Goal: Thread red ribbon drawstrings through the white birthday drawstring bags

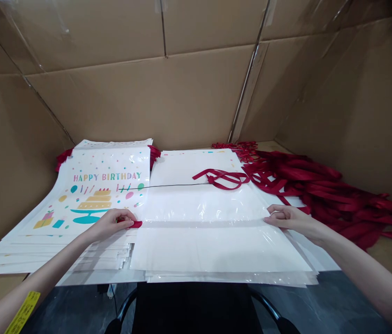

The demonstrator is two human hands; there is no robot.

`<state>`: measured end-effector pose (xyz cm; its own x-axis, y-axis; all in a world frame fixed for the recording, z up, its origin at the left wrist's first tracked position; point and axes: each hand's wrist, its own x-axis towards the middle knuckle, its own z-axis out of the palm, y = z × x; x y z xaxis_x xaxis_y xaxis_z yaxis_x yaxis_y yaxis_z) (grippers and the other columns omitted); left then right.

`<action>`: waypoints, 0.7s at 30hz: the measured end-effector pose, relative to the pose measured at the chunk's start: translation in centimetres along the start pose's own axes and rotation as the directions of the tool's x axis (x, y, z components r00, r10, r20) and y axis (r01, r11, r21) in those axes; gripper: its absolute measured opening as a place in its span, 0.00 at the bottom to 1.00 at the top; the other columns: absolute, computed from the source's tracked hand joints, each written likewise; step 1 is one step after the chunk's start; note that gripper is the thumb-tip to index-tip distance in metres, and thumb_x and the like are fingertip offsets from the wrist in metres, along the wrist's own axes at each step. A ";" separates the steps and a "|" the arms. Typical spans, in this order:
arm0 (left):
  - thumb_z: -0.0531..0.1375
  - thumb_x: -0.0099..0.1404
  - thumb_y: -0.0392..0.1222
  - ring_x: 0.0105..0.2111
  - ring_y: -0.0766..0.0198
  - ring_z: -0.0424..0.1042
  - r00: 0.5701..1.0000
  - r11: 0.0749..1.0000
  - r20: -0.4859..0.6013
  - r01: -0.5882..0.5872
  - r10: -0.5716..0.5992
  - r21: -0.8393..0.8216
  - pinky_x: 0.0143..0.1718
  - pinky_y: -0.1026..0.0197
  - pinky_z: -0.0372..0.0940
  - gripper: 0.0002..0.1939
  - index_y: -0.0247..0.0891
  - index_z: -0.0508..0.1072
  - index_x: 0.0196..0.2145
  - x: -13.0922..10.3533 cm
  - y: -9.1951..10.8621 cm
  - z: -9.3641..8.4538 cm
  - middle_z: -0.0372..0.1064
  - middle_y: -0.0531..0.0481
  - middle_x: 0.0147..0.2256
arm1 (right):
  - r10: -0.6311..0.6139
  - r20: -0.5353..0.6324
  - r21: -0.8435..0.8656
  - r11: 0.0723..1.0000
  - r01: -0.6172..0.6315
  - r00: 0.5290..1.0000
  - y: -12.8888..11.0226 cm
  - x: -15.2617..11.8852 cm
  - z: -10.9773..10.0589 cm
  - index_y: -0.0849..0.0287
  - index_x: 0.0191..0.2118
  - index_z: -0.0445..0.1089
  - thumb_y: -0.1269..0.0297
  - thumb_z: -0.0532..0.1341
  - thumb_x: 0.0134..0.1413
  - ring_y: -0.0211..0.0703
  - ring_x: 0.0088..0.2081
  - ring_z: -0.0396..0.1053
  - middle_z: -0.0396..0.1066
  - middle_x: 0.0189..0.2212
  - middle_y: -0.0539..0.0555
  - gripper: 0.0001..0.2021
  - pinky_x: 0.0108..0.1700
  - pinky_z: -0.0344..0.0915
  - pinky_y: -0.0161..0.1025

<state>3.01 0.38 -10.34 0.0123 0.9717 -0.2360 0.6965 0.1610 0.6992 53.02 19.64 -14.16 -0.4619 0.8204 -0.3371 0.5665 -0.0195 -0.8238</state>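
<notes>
White sheets in clear plastic (196,250) lie stacked in the middle, blank side up. At their left edge my left hand (116,221) is closed on a short piece of red ribbon. My right hand (279,217) pinches the right edge of the top sheet between thumb and fingers. A looped red bow (224,179) rests on the upper part of the stack, with a thin dark cord running left from it onto a printed sheet. That left stack of Happy Birthday sheets (91,162) shows a cake and balloons.
A large heap of red ribbon (321,195) lies at the right, with smaller red ribbons (237,149) behind the middle stack. Cardboard walls (199,97) enclose the back and sides. A black chair (196,308) stands below the front edge.
</notes>
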 end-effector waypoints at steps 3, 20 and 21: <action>0.56 0.62 0.49 0.30 0.65 0.66 1.000 1.000 -0.004 0.003 -0.003 0.003 0.30 0.65 0.57 0.13 0.37 0.74 0.35 -0.1 0.0 0.0 0.70 0.51 0.30 | 0.000 0.028 0.122 0.993 -0.003 1.000 0.3 0.2 0.0 0.58 0.29 0.59 0.45 0.69 0.33 0.31 0.19 0.49 0.52 0.16 0.43 0.26 0.22 0.46 0.32; 0.56 0.62 0.51 0.28 0.65 0.64 1.000 0.998 -0.013 -0.018 0.018 0.053 0.29 0.65 0.56 0.15 0.37 0.74 0.34 0.0 -1.1 -0.5 0.70 0.51 0.30 | 0.081 -0.066 0.148 0.987 -0.071 0.994 -1.0 -0.1 0.0 0.58 0.30 0.67 0.40 0.69 0.25 0.37 0.25 0.61 0.64 0.22 0.50 0.28 0.24 0.56 0.33; 0.56 0.62 0.51 0.28 0.65 0.64 1.000 0.999 -0.015 -0.014 0.015 0.051 0.29 0.65 0.55 0.15 0.37 0.74 0.34 0.0 -1.1 -0.5 0.70 0.51 0.31 | 0.091 -0.075 0.155 0.985 -0.079 0.993 -1.1 -0.2 0.0 0.58 0.30 0.67 0.40 0.69 0.25 0.38 0.25 0.62 0.65 0.23 0.51 0.29 0.25 0.57 0.33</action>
<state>1.91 0.32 -10.75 0.0117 0.9765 -0.2152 0.7318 0.1383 0.6673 52.49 19.51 -13.16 -0.3558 0.8556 -0.3759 0.4889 -0.1724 -0.8551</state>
